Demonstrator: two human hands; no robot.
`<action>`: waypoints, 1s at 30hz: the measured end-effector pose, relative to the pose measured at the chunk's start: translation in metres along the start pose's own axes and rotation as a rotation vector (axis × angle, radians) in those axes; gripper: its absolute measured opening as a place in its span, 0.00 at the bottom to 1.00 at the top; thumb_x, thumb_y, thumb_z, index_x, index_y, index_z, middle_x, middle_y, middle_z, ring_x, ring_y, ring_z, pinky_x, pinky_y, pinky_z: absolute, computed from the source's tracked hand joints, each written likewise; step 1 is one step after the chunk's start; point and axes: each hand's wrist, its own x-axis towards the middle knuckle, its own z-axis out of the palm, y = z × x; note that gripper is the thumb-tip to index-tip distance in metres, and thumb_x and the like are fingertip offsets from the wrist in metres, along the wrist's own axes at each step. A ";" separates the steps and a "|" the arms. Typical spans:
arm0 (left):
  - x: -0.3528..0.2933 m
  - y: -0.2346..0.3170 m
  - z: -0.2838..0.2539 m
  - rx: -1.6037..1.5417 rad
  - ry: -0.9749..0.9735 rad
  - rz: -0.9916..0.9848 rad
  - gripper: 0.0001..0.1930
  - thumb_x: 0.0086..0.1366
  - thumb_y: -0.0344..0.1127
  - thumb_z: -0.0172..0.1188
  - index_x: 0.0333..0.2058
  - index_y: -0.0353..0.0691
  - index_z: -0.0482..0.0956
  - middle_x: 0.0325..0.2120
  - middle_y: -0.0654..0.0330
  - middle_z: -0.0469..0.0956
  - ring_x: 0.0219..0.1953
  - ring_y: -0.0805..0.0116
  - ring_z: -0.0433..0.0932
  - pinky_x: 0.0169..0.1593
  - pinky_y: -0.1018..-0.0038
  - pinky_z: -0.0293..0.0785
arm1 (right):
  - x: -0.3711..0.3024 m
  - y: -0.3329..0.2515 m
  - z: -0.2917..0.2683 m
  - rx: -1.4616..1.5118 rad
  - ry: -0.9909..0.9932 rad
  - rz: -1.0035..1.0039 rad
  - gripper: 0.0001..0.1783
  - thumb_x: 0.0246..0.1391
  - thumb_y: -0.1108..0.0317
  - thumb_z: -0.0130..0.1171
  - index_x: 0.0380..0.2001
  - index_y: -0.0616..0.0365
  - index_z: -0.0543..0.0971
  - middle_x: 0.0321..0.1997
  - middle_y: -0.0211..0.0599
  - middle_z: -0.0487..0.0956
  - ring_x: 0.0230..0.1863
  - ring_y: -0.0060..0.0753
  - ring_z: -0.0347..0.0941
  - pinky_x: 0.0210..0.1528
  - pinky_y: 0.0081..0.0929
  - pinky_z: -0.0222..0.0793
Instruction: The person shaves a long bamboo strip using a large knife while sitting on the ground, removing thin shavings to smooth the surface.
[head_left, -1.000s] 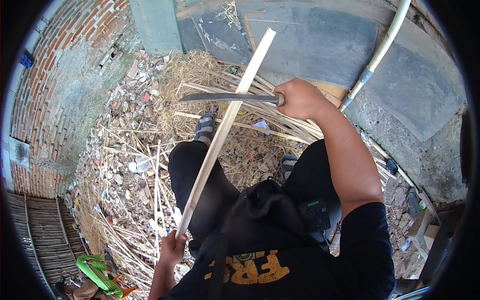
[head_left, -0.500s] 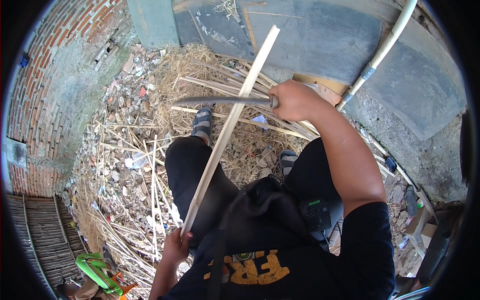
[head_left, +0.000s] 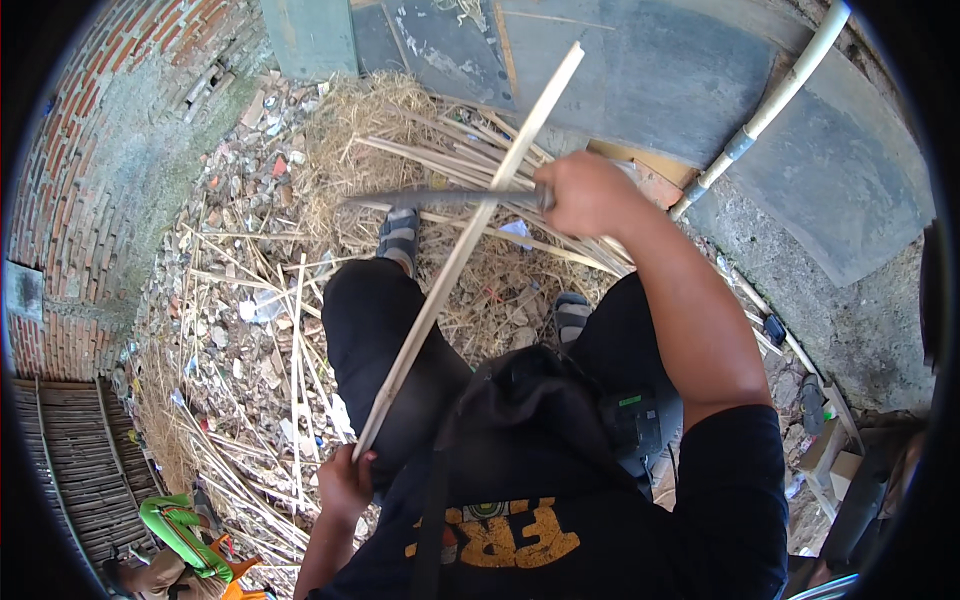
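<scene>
One long pale wooden strip (head_left: 447,280), pinched by the left hand (head_left: 345,482), leans up-right from it, tip (head_left: 577,52) free; right hand (head_left: 588,195) grips a grey metal knife (head_left: 435,198).

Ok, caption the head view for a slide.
Left hand grips a pale strip; right hand holds a knife across it.

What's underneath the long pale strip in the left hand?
Below the strip held by the left hand show the black-trousered left leg, straw-strewn ground and more pale strips; a grey panel is behind its upper end. Whatever lies directly under it is hidden.
</scene>
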 end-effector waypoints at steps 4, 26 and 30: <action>0.004 0.005 -0.002 0.041 0.001 0.022 0.10 0.66 0.37 0.61 0.32 0.35 0.78 0.20 0.44 0.77 0.23 0.39 0.78 0.27 0.54 0.72 | 0.010 0.012 0.005 0.019 0.060 0.020 0.19 0.43 0.69 0.59 0.42 0.58 0.82 0.42 0.51 0.82 0.45 0.53 0.79 0.49 0.46 0.76; 0.006 0.002 0.008 0.064 0.055 0.016 0.13 0.67 0.37 0.59 0.29 0.33 0.72 0.19 0.40 0.75 0.25 0.34 0.77 0.28 0.51 0.69 | 0.001 0.023 -0.016 0.002 0.093 0.116 0.17 0.43 0.69 0.60 0.40 0.54 0.84 0.40 0.49 0.83 0.44 0.51 0.80 0.48 0.45 0.76; -0.006 -0.002 0.006 0.082 0.027 0.047 0.09 0.66 0.35 0.60 0.35 0.34 0.77 0.21 0.43 0.77 0.24 0.38 0.78 0.28 0.52 0.73 | -0.010 0.016 -0.009 0.030 0.148 0.031 0.18 0.45 0.69 0.59 0.42 0.54 0.83 0.40 0.48 0.83 0.44 0.52 0.80 0.48 0.45 0.76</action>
